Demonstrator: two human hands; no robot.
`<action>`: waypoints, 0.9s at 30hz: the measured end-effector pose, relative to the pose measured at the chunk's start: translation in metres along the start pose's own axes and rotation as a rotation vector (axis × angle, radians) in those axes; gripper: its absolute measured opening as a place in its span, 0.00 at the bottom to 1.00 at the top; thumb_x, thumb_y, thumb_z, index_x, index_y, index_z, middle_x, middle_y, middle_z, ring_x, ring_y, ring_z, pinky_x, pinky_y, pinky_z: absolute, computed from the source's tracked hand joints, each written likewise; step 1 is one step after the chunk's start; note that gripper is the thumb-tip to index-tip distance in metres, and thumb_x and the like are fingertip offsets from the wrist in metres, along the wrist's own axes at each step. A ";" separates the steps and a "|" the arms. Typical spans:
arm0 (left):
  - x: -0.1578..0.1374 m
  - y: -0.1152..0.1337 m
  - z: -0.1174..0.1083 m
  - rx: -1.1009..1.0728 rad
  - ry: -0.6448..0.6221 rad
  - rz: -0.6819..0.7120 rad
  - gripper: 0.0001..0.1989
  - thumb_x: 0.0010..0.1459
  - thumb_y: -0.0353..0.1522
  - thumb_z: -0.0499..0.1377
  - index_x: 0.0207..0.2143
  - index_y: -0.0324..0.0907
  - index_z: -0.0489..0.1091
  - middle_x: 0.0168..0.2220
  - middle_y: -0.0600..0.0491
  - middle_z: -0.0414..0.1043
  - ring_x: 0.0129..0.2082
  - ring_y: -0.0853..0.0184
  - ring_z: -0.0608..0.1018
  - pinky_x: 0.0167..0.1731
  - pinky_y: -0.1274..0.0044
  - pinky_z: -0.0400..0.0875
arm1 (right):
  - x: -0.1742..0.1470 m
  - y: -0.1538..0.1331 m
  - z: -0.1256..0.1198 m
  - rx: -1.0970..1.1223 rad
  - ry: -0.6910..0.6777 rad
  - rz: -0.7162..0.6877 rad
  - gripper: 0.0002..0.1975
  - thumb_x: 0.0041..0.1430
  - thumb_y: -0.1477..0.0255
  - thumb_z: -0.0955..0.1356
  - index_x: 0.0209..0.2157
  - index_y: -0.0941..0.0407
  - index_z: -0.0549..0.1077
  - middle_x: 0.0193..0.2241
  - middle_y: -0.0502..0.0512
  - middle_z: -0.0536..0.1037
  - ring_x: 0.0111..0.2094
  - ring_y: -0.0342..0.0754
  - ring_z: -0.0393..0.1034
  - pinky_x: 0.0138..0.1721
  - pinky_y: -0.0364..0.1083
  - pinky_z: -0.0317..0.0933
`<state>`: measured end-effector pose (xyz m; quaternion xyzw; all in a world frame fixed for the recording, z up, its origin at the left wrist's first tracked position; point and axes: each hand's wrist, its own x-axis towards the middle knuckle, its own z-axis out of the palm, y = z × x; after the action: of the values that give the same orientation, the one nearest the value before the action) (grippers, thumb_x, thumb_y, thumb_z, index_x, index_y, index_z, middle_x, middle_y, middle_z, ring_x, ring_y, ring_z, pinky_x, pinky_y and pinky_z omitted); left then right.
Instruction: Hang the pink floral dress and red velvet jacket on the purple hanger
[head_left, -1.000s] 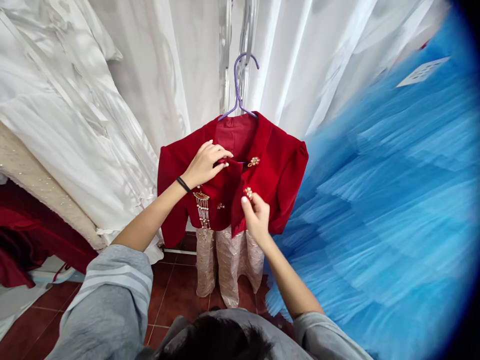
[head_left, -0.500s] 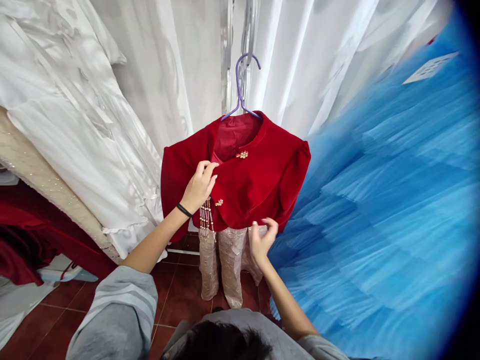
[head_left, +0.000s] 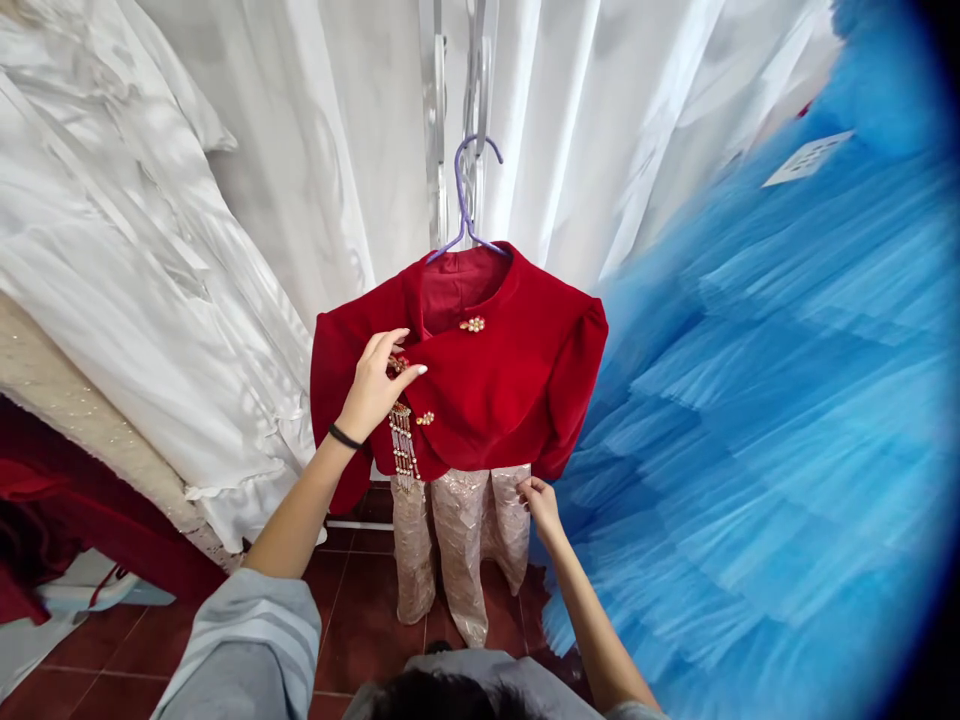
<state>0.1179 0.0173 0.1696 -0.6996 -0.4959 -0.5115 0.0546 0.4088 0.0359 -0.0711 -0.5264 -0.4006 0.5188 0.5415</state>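
A red velvet jacket (head_left: 502, 390) hangs on a purple hanger (head_left: 462, 185). Two small gold-and-pearl clasps sit on its front, an upper clasp (head_left: 472, 324) and a lower clasp (head_left: 425, 419). My left hand (head_left: 373, 385) is at the jacket's left side, thumb and fingers apart around a brooch (head_left: 397, 366) that they partly cover. From there a beaded tassel (head_left: 403, 445) dangles. Under the jacket hangs a shimmering beige skirt (head_left: 459, 540) in several folds. My right hand (head_left: 541, 505) pinches the skirt's right edge, just below the jacket hem.
Layered blue tulle (head_left: 720, 440) fills the right side, with a white tag (head_left: 808, 158) on it. White garments (head_left: 150, 250) hang at the left. Behind the hanger are a metal rack (head_left: 480, 90) and white curtains (head_left: 555, 120). The floor has red tiles (head_left: 360, 620).
My left hand has shifted slightly left and its fingers have spread, showing part of the brooch. My right hand has lowered and closed on the skirt's edge. The view has shifted a little.
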 end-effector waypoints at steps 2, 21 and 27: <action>-0.015 -0.002 -0.001 0.063 0.133 0.001 0.22 0.61 0.38 0.58 0.57 0.44 0.63 0.54 0.43 0.65 0.52 0.60 0.73 0.50 0.68 0.72 | -0.004 -0.034 0.000 -0.074 0.077 -0.161 0.15 0.38 0.62 0.74 0.21 0.59 0.71 0.19 0.51 0.71 0.21 0.42 0.59 0.23 0.43 0.55; -0.001 -0.038 0.001 0.450 0.570 -0.075 0.20 0.59 0.38 0.60 0.53 0.43 0.71 0.55 0.39 0.64 0.58 0.51 0.68 0.58 0.61 0.63 | 0.061 -0.260 0.025 -0.932 0.144 -1.192 0.35 0.56 0.67 0.66 0.65 0.53 0.58 0.67 0.61 0.55 0.70 0.65 0.38 0.63 0.72 0.41; 0.073 -0.065 -0.080 0.106 0.323 -0.038 0.11 0.59 0.35 0.58 0.39 0.41 0.77 0.39 0.48 0.77 0.46 0.58 0.77 0.52 0.68 0.68 | 0.117 -0.347 -0.021 -0.556 -0.244 -1.053 0.16 0.55 0.76 0.65 0.44 0.58 0.78 0.40 0.54 0.81 0.45 0.49 0.74 0.52 0.49 0.66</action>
<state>0.0151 0.0506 0.2355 -0.5949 -0.5200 -0.5914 0.1607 0.4949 0.1796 0.2549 -0.3161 -0.7869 0.1137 0.5177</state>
